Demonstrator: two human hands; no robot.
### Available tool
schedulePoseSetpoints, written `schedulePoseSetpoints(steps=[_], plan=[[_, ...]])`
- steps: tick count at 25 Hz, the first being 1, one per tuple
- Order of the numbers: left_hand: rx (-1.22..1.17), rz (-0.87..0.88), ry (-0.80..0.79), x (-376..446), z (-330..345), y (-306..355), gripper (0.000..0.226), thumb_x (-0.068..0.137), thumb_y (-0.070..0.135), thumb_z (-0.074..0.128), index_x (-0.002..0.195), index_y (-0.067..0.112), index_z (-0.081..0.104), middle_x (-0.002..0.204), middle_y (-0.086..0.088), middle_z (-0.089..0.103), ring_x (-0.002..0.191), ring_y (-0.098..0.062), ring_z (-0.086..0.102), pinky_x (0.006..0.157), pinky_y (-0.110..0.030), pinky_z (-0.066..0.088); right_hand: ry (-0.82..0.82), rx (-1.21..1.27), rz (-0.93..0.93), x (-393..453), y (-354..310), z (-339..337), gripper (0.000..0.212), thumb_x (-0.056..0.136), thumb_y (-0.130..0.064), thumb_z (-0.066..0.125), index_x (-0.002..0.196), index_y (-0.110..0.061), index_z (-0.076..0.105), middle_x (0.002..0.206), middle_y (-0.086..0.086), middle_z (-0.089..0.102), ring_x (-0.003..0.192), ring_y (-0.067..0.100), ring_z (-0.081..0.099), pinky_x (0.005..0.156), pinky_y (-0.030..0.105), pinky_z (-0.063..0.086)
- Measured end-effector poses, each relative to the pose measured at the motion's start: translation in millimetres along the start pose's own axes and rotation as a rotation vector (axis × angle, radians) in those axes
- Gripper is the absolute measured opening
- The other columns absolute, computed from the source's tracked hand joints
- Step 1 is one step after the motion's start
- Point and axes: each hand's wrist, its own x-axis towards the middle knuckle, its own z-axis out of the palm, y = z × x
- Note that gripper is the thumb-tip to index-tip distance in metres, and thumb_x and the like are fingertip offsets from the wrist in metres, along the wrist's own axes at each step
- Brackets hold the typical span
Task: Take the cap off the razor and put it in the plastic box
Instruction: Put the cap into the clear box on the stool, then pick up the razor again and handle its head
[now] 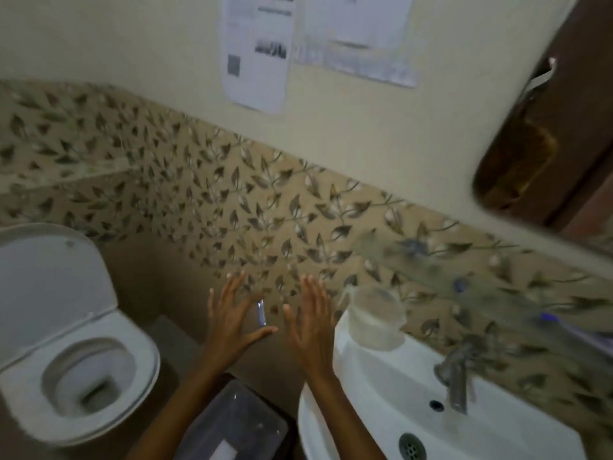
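Note:
Both my hands are raised in front of the tiled wall with fingers spread. Beside my left hand (229, 322), in the gap between thumb and forefinger, is a small clear, bluish piece (261, 313); whether it touches the hand I cannot tell. My right hand (310, 322) holds nothing. Below my forearms stands a clear plastic box (247, 418) with something white inside. A blurred blue-purple object (549, 317) lies far right by the wall; I cannot tell whether it is the razor.
A white sink (371, 386) with a metal tap (456, 376) is at the right, and a clear round tub (376, 318) stands on its rim. A toilet (76, 370) with its lid up is at the left. A mirror (547, 134) hangs upper right.

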Motion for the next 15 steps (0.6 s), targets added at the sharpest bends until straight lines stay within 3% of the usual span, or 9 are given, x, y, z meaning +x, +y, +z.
schedulePoseSetpoints(steps=[3,6,10,15], plan=[[-0.057,0.179,0.094,62,-45,76,0.073,0.066,0.076,0.048,0.111,0.02,0.059,0.147,-0.017,0.033,0.139,-0.037,0.021,0.109,-0.059,0.008,0.088,-0.028,-0.063,64,-13,-85,0.061,0.092,-0.053,0.029,0.143,-0.019,0.031,0.151,0.008,0.035,0.142,0.02,0.024,0.115,0.044,0.023],[-0.071,0.316,0.195,117,-84,153,0.059,0.065,0.046,0.075,0.111,0.014,0.058,0.149,-0.017,0.029,0.141,-0.034,0.015,0.111,-0.06,0.007,0.263,-0.096,-0.142,124,-26,-171,0.057,0.093,-0.046,0.036,0.142,-0.017,0.032,0.15,0.011,0.037,0.142,0.026,0.025,0.115,0.047,0.023],[-0.095,0.522,0.33,163,-129,251,0.054,0.072,0.046,0.069,0.112,0.013,0.054,0.15,-0.014,0.027,0.142,-0.032,0.012,0.112,-0.057,0.004,0.442,-0.221,-0.208,176,-50,-285,0.057,0.093,-0.044,0.036,0.143,-0.018,0.03,0.15,0.009,0.036,0.143,0.025,0.023,0.116,0.042,0.012],[-0.088,0.707,0.43,201,-164,354,0.056,0.075,0.054,0.061,0.112,0.014,0.051,0.15,-0.012,0.028,0.143,-0.03,0.013,0.112,-0.055,0.004,0.615,-0.348,-0.223,195,-51,-397,0.055,0.094,-0.044,0.034,0.142,-0.019,0.031,0.148,0.008,0.039,0.142,0.025,0.025,0.116,0.047,0.017]])
